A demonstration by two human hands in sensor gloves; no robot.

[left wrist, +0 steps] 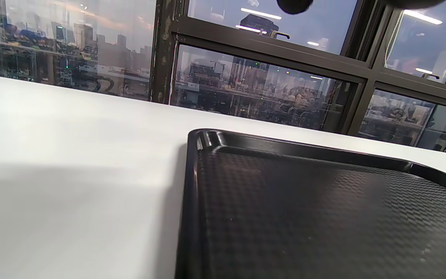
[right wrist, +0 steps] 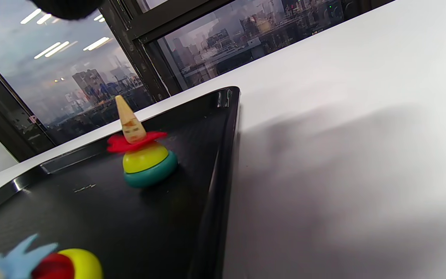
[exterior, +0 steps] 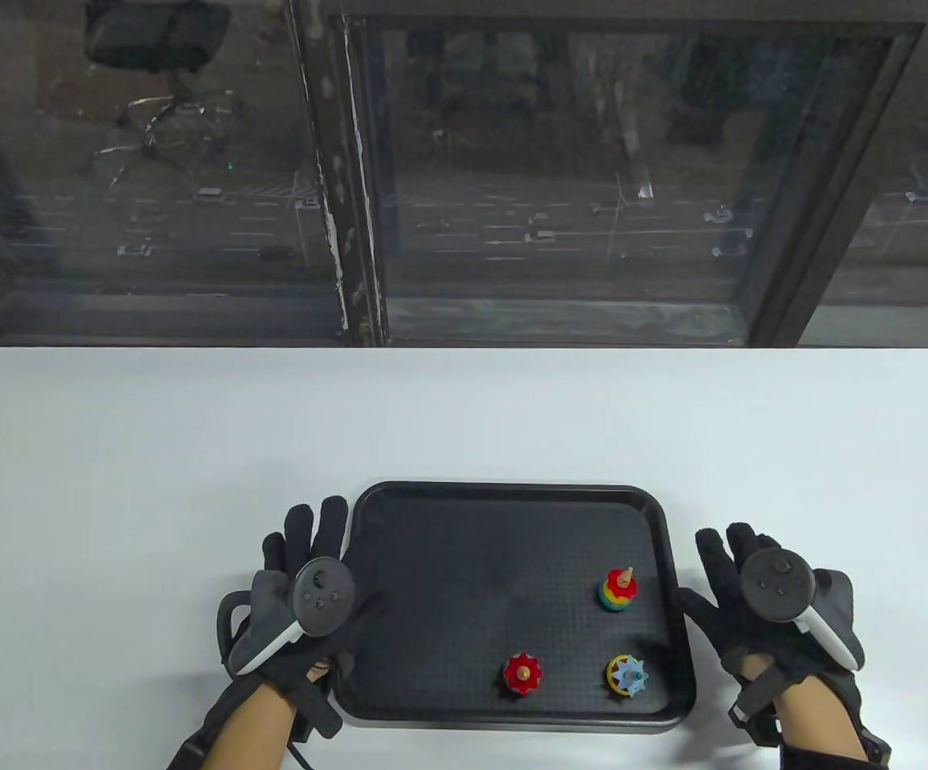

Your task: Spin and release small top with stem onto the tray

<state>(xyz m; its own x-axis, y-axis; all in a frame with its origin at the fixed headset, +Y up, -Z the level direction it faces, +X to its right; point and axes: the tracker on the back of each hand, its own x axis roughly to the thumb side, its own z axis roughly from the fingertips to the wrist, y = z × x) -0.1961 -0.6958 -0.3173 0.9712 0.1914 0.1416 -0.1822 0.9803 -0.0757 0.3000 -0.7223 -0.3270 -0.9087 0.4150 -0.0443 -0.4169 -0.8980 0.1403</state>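
Note:
A black tray [exterior: 512,513] lies on the white table with three small tops on it. One top with a wooden stem over red, yellow and teal layers [exterior: 618,589] [right wrist: 141,149] stands near the tray's right rim. A red gear-shaped top [exterior: 522,673] sits at the front middle. A yellow and light-blue top [exterior: 627,675] [right wrist: 33,263] sits at the front right. My left hand [exterior: 303,577] lies flat with straight fingers at the tray's left rim [left wrist: 192,201]. My right hand [exterior: 744,585] lies flat on the table beside the right rim. Neither hand holds anything.
The white table [exterior: 151,449] stretches wide to the left, right and back of the tray. Behind its far edge stands a dark-framed window [exterior: 351,200]. A cable [exterior: 227,622] loops by the left wrist.

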